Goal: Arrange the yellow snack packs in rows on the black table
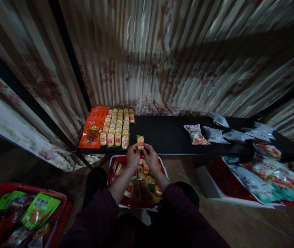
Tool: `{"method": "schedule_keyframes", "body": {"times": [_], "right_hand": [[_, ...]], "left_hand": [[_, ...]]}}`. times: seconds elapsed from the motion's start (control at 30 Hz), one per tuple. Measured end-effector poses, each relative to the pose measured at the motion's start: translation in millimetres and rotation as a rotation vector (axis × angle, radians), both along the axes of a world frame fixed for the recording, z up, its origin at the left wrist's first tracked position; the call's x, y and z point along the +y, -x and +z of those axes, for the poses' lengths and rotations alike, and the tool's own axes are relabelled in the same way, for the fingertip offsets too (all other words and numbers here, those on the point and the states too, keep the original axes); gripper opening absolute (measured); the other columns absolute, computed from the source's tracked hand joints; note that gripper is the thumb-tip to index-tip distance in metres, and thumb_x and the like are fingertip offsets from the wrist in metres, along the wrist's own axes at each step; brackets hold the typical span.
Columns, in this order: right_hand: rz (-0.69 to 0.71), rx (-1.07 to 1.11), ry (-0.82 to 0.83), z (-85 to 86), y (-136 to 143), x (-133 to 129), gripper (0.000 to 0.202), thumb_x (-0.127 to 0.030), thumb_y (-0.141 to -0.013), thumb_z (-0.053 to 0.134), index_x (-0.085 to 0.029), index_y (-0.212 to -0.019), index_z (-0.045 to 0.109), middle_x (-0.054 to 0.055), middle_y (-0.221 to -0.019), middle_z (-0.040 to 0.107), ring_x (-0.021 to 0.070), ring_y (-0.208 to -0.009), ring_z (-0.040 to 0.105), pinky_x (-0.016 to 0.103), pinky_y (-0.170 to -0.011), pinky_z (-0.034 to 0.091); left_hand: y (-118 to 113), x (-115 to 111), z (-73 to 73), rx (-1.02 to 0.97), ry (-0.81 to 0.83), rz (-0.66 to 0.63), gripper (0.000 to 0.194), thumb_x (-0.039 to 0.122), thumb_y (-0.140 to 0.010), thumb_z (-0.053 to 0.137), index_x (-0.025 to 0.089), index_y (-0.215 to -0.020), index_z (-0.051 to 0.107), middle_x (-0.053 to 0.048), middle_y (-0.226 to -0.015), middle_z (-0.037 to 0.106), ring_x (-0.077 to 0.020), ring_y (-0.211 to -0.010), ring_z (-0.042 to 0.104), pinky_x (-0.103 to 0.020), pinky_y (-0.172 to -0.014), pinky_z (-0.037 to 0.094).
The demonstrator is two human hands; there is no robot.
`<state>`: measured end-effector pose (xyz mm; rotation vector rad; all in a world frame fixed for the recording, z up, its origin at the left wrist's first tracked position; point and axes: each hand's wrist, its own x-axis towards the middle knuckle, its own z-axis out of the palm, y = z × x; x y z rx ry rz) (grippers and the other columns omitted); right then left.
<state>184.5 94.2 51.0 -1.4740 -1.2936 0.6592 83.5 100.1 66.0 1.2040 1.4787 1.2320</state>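
Note:
A small yellow wrapped snack (140, 141) is held upright between both hands at the front edge of the black shelf (159, 134). My left hand (133, 156) pinches its lower left side, and my right hand (150, 157) has its fingers closed on the lower right side. Left of the hands, rows of similar yellow snacks (118, 139) stand on the shelf, beside orange snack packets (93, 127) at its left end. Below my hands is a red basket with a white rim (110, 168), holding more wrapped snacks (143, 186).
Clear and white snack bags (196, 134) lie along the shelf's right part. A red and white box (214, 193) with large bags is on the floor at right; a red basket (59, 199) with green packets is at lower left. A striped curtain (147, 69) hangs behind.

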Motion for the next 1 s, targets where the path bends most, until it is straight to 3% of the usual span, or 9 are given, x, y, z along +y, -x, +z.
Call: {"method": "schedule_keyframes", "body": {"times": [0.53, 1.0], "right_hand": [[-0.027, -0.102, 0.053, -3.2, 0.8, 32.9, 0.028, -0.034, -0.077, 0.053, -0.022, -0.102, 0.061, 0.006, -0.096, 0.07, 0.0208, -0.088, 0.066, 0.037, -0.083, 0.05], [-0.03, -0.134, 0.06, -5.9, -0.3, 61.5, 0.028, -0.033, -0.076, 0.054, -0.021, -0.101, 0.061, 0.007, -0.097, 0.07, 0.0214, -0.09, 0.065, 0.038, -0.084, 0.05]], "left_hand": [[-4.4, 27.1, 4.9, 0.052, 0.031, 0.025, 0.042, 0.003, -0.07, 0.047, 0.02, -0.104, 0.065, -0.007, -0.109, 0.066, -0.0178, -0.106, 0.057, -0.033, -0.099, 0.04], [-10.4, 42.3, 15.9, 0.105, 0.034, 0.03, 0.043, 0.001, -0.07, 0.045, 0.016, -0.106, 0.064, -0.01, -0.117, 0.062, -0.0196, -0.114, 0.054, -0.034, -0.102, 0.038]]}}
